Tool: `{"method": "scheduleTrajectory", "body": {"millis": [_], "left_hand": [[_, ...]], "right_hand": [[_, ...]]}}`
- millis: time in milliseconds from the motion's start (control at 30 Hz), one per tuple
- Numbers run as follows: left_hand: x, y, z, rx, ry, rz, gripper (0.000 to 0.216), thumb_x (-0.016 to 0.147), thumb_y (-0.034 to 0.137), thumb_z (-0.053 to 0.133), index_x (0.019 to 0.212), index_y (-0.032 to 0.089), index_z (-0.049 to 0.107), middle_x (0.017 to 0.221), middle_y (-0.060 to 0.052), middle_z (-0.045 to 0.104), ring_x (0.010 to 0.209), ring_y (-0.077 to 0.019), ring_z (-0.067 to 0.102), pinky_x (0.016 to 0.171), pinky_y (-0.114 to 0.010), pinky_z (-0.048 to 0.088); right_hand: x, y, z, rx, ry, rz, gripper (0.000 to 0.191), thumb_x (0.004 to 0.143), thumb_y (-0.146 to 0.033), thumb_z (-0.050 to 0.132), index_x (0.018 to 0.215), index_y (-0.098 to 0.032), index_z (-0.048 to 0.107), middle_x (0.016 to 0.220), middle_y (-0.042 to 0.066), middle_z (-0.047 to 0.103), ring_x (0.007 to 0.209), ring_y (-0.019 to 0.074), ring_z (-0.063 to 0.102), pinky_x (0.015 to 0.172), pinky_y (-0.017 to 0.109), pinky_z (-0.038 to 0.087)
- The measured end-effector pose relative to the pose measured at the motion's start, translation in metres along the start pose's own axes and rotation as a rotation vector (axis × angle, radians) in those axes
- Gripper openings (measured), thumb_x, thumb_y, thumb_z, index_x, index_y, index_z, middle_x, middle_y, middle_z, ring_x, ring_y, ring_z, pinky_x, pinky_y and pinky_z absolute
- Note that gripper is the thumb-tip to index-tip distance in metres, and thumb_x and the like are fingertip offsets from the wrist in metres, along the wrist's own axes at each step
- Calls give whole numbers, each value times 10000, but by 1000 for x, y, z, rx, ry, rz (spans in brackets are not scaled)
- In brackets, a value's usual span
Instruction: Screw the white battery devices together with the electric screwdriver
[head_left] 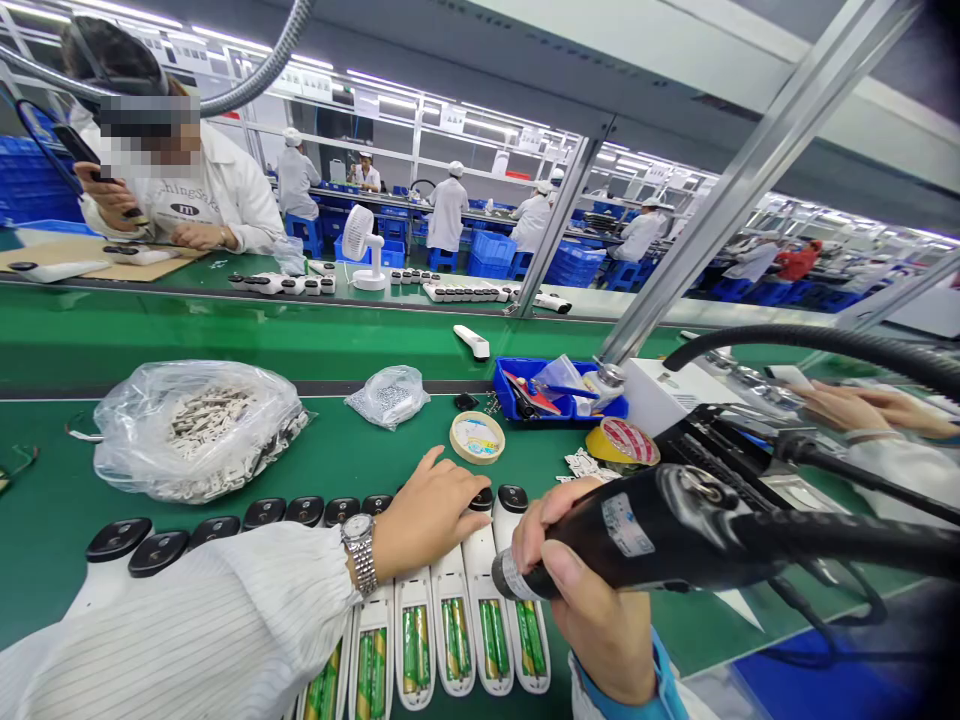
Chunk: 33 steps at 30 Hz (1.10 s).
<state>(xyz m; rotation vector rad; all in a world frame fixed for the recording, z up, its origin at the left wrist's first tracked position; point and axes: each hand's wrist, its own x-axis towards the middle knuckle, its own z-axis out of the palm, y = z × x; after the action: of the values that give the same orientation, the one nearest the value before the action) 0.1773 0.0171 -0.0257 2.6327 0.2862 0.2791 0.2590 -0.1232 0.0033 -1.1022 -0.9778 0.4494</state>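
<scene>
My left hand [433, 500], a watch on its wrist, reaches over a row of white handheld devices [480, 550] with dark oval heads. Its fingers are spread, and the thumb and forefinger rest at the head of one device near the right end. Open compartments show pairs of green batteries [415, 645]. In my right hand [592, 610] is a black electric screwdriver [622, 535], gripped around its body and lying nearly level. Its blunt front end points left, just above the rightmost devices; I cannot make out a bit. My left sleeve covers part of the row.
Behind the row lie a bag of small white parts [202, 430], a bag of screws [388, 397], a tape roll [478, 438] and a blue tray [510, 400]. Yellow tape [622, 442] sits right. A metal post [675, 240] slants upward. Co-workers sit opposite and at right.
</scene>
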Motion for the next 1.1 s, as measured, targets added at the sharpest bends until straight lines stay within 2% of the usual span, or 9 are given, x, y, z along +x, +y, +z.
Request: {"method": "scheduleTrajectory", "body": {"millis": [233, 367, 467, 533, 667, 867, 967, 1100], "left_hand": [[0, 0, 0, -10, 13, 6, 347, 863, 309, 584, 1180, 168, 566, 1077, -86, 671, 1059, -251, 564, 1092, -537, 196], [0, 0, 1, -11, 20, 4, 343, 862, 315, 584, 1174, 174, 568, 1078, -86, 671, 1050, -255, 567, 1086, -546, 202], [1, -1, 2, -15, 20, 6, 341, 857, 298, 591, 1173, 171, 572, 1071, -89, 673, 1040, -256, 572, 1086, -549, 205], [0, -1, 2, -22, 20, 6, 340, 858, 296, 586, 1174, 170, 575, 1060, -88, 674, 1035, -255, 573, 1088, -549, 202], [0, -1, 1, -37, 23, -5, 356, 868, 305, 565, 1190, 151, 569, 1049, -99, 673, 1038, -262, 571, 1088, -552, 205], [0, 0, 1, -43, 39, -10, 328, 851, 291, 591, 1158, 176, 588, 1065, -89, 673, 1044, -265, 570, 1091, -543, 212], [1, 0, 1, -60, 43, -11, 321, 843, 298, 605, 1138, 172, 600, 1057, -92, 675, 1037, -271, 572, 1084, -547, 220], [0, -2, -1, -117, 93, -38, 338, 856, 338, 587, 1154, 178, 579, 1074, -84, 663, 1040, -260, 566, 1080, -533, 233]], "right_hand": [[-3, 2, 11, 2, 79, 47, 242, 757, -375, 655, 833, -212, 493, 643, -31, 521, 505, 118, 457, 498, 283, 356], [6, -9, 7, 48, 11, 68, 215, 779, -347, 640, 887, -226, 499, 588, -42, 539, 505, 130, 490, 492, 276, 387], [29, -24, -1, 94, -18, -29, 220, 771, -342, 627, 917, -227, 510, 564, -45, 565, 481, 137, 508, 470, 275, 418], [51, -27, -4, 107, 71, -155, 205, 738, -321, 628, 879, -213, 524, 546, -47, 566, 468, 135, 508, 470, 277, 424], [97, 1, -3, 51, 282, -283, 154, 724, -262, 621, 841, -206, 537, 547, -59, 567, 493, 131, 530, 533, 288, 438], [127, 57, -3, 17, 285, -250, 164, 719, -234, 675, 832, -181, 568, 541, -55, 587, 473, 124, 543, 523, 280, 446], [128, 63, -4, 23, 289, -221, 169, 717, -237, 680, 830, -170, 573, 535, -48, 592, 461, 123, 540, 507, 272, 436], [126, 47, -2, 59, 336, -254, 177, 713, -258, 654, 841, -179, 559, 534, -53, 585, 471, 128, 537, 528, 281, 436]]}}
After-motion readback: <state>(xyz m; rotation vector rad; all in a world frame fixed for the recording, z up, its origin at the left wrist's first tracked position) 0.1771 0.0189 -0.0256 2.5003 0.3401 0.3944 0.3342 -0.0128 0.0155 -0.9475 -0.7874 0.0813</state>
